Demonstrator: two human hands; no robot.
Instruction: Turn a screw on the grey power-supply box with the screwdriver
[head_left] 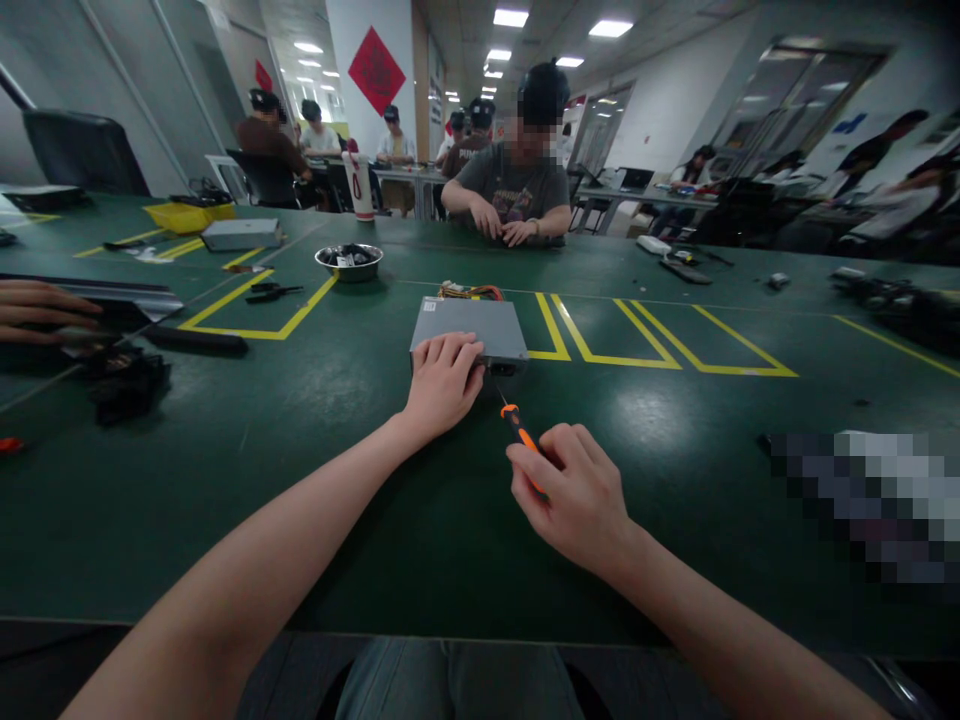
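Note:
A grey metal computer power supply (pixel 480 322) lies on the green table in front of me, its bundle of coloured wires (pixel 471 292) coming out at the far side. My left hand (pixel 444 385) grips its near left part, fingers over the top and thumb by the front edge. In my right hand (pixel 570 485) is a screwdriver (pixel 519 428) with an orange and black handle. Its thin shaft points up and away, the tip close to the near face of the power supply beside the socket. Whether the tip touches the metal I cannot tell.
Yellow tape (pixel 615 360) marks boxes on the table (pixel 420 580). Further back stand a metal bowl (pixel 349 262) of dark parts, a yellow basket (pixel 189 215) and a white cup (pixel 360 188). At left, another person's hand (pixel 45 312) touches dark parts. A co-worker (pixel 517 180) sits opposite.

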